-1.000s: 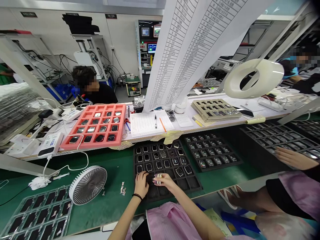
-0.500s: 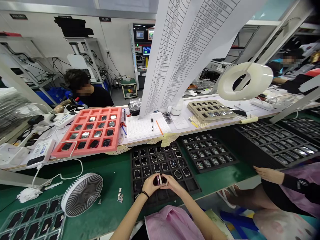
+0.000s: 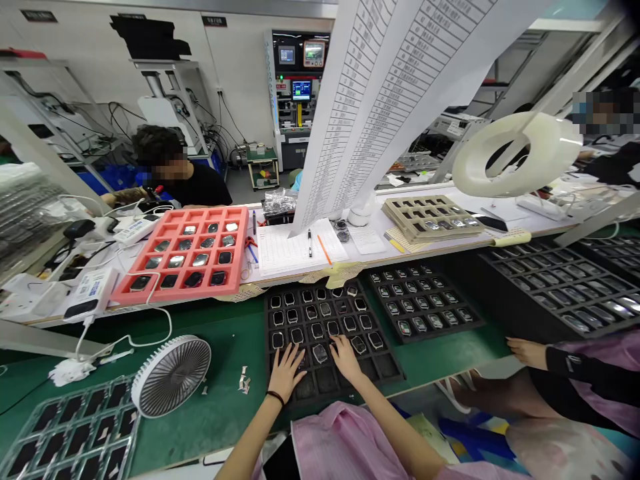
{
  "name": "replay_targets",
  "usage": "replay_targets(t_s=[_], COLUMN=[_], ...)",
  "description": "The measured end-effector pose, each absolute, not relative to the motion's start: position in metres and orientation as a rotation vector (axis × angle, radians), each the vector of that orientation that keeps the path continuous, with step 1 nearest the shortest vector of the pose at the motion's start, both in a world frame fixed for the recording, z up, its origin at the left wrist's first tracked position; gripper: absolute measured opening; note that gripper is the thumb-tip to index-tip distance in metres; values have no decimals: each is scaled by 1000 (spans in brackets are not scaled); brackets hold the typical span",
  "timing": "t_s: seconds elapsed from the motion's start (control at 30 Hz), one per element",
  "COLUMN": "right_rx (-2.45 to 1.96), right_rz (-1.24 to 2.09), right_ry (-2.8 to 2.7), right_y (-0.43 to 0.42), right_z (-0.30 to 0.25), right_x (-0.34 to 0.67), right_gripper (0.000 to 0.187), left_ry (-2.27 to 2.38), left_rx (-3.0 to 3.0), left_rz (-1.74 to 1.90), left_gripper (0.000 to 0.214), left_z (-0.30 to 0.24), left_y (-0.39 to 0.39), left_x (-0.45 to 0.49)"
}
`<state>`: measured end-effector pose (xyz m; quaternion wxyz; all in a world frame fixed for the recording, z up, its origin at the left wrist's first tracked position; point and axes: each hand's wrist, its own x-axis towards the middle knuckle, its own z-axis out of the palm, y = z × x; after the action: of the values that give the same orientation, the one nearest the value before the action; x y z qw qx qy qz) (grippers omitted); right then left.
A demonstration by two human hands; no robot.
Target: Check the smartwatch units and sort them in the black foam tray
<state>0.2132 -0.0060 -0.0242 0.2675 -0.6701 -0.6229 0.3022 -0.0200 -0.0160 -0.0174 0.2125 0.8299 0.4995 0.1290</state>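
Note:
A black compartment tray [image 3: 385,365] lies on the green bench in front of me, with small dark watch cases in its far rows. My left hand [image 3: 286,371] rests on the tray's near left pockets, fingers spread flat. My right hand [image 3: 345,356] lies beside it with fingers stretched out over the middle row. Between the two hands a watch case [image 3: 319,353] sits in a pocket. Neither hand holds anything that I can see.
A white desk fan [image 3: 170,375] lies left of the tray. A second black tray [image 3: 421,303] is to the right, a pink tray [image 3: 186,252] on the raised shelf. Another person's hand [image 3: 525,351] rests at the bench edge on the right. Long paper lists [image 3: 380,93] hang overhead.
Half a second ago both hands held a watch case together above the tray. Now the case sits in a pocket and both hands lie spread on the tray.

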Motion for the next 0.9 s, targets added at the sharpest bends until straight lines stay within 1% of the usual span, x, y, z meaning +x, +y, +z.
replay_targets(t_s=[0.1,0.17,0.33,0.43,0.57,0.7,0.9], right_rx=[-1770,-1690,-1547,-1601,-1610,-1609,-1610], right_rz=[704,651,410,372,355,322,260], right_ry=[-1803,-1926,-2334,-2382,-2396,-2391,-2368], right_y=[-18,-27,-46,-50,-50,-51,-53], right_z=[-19,-18,-33,-44,-50,-51,-54], right_x=[209,204,190,185,185,185,182], right_gripper=[39,41,48,50,50,51,52], left_ry=[1470,1624,1950,2024,2078,2097,1999], left_rx=[2457,2442,2123,1981,1807,1659,1559], left_rz=[292,182,-5,-88,-155,-116,127], left_gripper=[48,46,38,40,43,39,15], left_z=[-15,-7,16,19,13,8,0], left_y=[-31,-43,-75,-81,-71,-59,-58], left_x=[-23,-23,-28,-27,-19,-19,-41])
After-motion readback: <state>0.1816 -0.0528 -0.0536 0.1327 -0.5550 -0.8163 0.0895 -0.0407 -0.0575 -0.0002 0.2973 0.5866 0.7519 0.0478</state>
